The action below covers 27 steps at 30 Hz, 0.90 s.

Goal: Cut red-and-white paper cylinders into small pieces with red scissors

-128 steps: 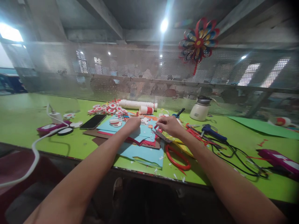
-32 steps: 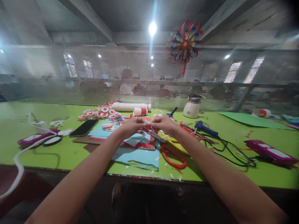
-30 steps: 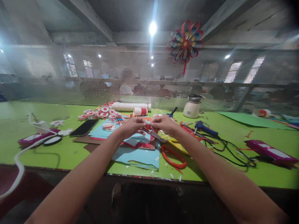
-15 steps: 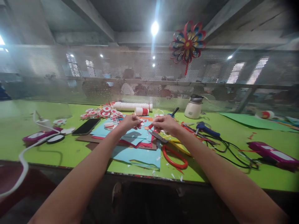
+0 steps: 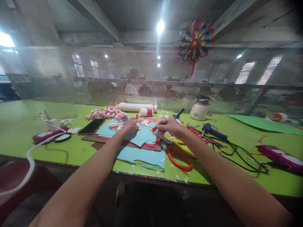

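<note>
Fingers of the right hand are pinching a small red paper scrap just above the blue paper sheets, while the left hand is lying low on that same stack with its fingers curled narrow; whether they are gripping anything cannot be told. A second ago both hands were meeting around the red piece at the middle; now they are parting, the left one going down toward the cut paper bits beside it, which suggests the piece is being kept in the right hand alone while the left is seeking another part. Red-handled scissors are lying on the green bench just beside the right wrist. As for containers, only a white jug is standing at the back near the mesh, and its contents are hidden; the red-and-white discs are lying loose in a heap, in no tray.
</note>
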{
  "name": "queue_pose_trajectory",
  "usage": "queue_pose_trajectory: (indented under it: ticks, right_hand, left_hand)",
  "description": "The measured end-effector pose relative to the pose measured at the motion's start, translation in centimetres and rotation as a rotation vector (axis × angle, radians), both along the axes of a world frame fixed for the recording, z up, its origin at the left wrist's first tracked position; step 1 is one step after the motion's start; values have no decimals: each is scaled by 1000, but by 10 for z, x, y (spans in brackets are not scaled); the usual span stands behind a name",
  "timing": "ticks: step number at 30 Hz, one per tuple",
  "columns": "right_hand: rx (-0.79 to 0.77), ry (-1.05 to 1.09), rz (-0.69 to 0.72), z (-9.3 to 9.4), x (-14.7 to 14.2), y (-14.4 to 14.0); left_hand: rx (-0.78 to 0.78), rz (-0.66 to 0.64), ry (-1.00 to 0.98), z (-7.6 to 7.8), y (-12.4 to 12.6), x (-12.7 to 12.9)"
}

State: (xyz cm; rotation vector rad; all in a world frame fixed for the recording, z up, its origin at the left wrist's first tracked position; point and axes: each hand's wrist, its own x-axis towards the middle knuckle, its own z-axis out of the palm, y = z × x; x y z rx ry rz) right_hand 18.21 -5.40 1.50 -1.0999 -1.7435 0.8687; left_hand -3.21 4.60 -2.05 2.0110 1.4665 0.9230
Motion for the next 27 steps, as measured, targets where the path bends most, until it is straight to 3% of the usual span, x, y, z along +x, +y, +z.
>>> queue_pose_trajectory:
  ticks: [5, 8, 9, 11, 13, 17, 27]
  right_hand:
    - [-19, 35, -4, 1, 0, 0]
    - [-45, 92, 3, 3, -1, -2]
    - [-58, 120, 11, 5, -1, -3]
    - [-90, 181, 36, 8, -2, -5]
    - [-126, 235, 72, 12, -2, -8]
    - [-185, 297, 146, 18, -2, -13]
    - [-248, 428, 204, 23, -1, -16]
  left_hand:
    - [16, -6, -115, 13, -5, -1]
    - [-19, -134, -212, 25, -24, 4]
    - [-60, -241, -247, 29, -32, 6]
    - [-242, -620, -386, 38, -50, 12]
    - [-286, -791, -414, 45, -65, 16]
    - [-189, -830, -395, 53, -79, 20]
    - [-133, -846, -583, 52, -78, 22]
